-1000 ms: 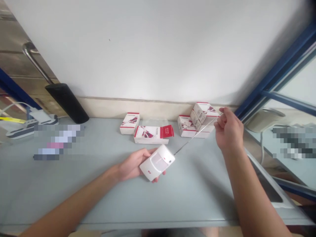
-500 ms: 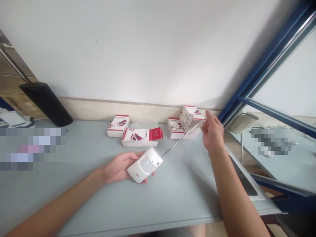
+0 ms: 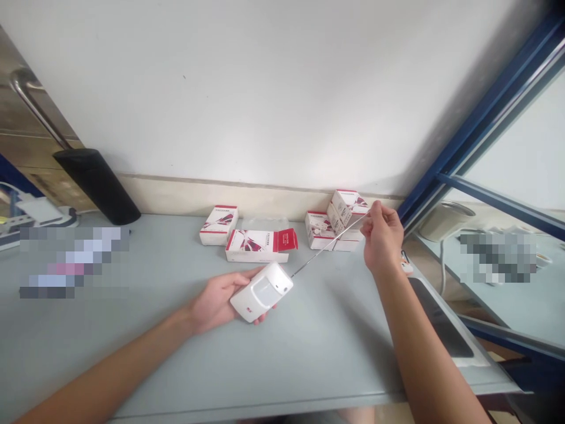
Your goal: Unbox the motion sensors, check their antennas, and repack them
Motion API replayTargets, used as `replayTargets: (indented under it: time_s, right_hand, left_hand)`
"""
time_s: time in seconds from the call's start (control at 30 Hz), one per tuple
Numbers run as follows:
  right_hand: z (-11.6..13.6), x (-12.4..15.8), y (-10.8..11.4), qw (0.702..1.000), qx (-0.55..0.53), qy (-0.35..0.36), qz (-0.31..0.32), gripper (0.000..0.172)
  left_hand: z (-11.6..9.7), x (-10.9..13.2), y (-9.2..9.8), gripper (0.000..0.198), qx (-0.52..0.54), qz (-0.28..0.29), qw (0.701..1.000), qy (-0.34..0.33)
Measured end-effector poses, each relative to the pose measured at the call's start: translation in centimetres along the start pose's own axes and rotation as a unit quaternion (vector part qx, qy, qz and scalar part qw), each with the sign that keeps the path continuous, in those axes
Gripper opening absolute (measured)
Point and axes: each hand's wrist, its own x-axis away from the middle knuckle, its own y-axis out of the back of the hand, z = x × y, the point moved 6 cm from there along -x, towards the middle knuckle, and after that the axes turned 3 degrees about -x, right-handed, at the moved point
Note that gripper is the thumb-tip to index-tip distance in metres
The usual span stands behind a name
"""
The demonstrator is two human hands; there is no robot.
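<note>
My left hand (image 3: 220, 297) is wrapped round a white motion detector (image 3: 261, 292) with a pale lens window and a small red mark. It is held tilted above the grey table, with fingertips showing beneath its far side. From its upper corner a thin metal antenna (image 3: 324, 250) stretches out to the upper right. My right hand (image 3: 383, 235) pinches the far tip of that antenna between thumb and fingers. Just beyond the detector lies a red and white box (image 3: 252, 244) with its end flap open.
Another box (image 3: 218, 224) stands left of the opened one. Several similar boxes (image 3: 348, 206) are stacked near the wall. A black upright object (image 3: 99, 185) stands at the back left. A dark flat panel (image 3: 441, 321) lies by the right edge, beside a blue frame (image 3: 485, 118).
The view has shifted slightly, so the scene sits a little further right. Both hands keep their hold on the detector and its antenna, which looks about equally long.
</note>
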Motion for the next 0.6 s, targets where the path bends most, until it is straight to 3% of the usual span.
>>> replayTargets:
  time_s: [0.1,0.3,0.6]
  right_hand:
    - [-0.2,1.2,-1.0,0.999,0.028,0.032,0.021,0.050]
    - [-1.0,5.8,-4.7,0.984,0.106,0.044,0.135,0.039]
    - [-2.8,11.2,-7.4,0.925,0.194,0.015,0.325,0.035]
  left_hand:
    - [-0.2,0.1,0.0,0.055,-0.004,-0.011,1.000,-0.018]
    - [-0.7,0.3,0.1,0.056,0.027,-0.031,0.998,-0.053]
    - [-0.7,0.3,1.3,0.045,0.091,-0.054,0.992,-0.074]
